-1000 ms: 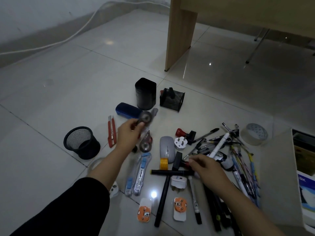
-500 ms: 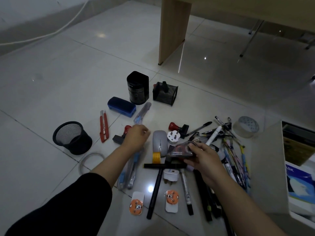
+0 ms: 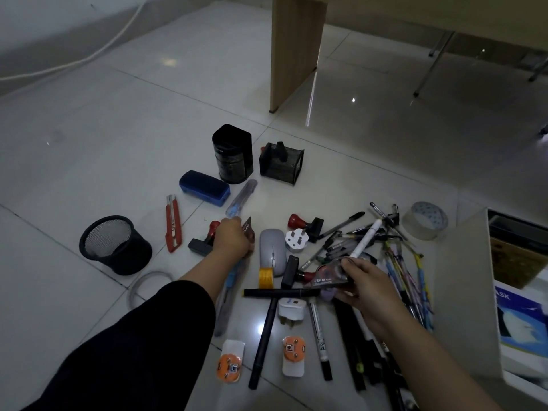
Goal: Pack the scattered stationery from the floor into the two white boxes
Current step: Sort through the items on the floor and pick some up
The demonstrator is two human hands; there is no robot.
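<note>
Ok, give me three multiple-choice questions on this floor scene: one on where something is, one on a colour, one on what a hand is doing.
1. The grey mouse lies:
A. between the hands
B. inside the mesh cup
C. under the desk

2. The utility knife is:
A. green
B. red
C. white

3. The right hand:
A. lies flat on the floor
B. is empty
C. holds a correction tape dispenser

Answers: 1 A, it sits between the left hand and the right; 2 B, its body is red; 3 C, fingers grip the dispenser.

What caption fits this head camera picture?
Both hands grip correction tape dispensers above stationery scattered beside a white box.
</note>
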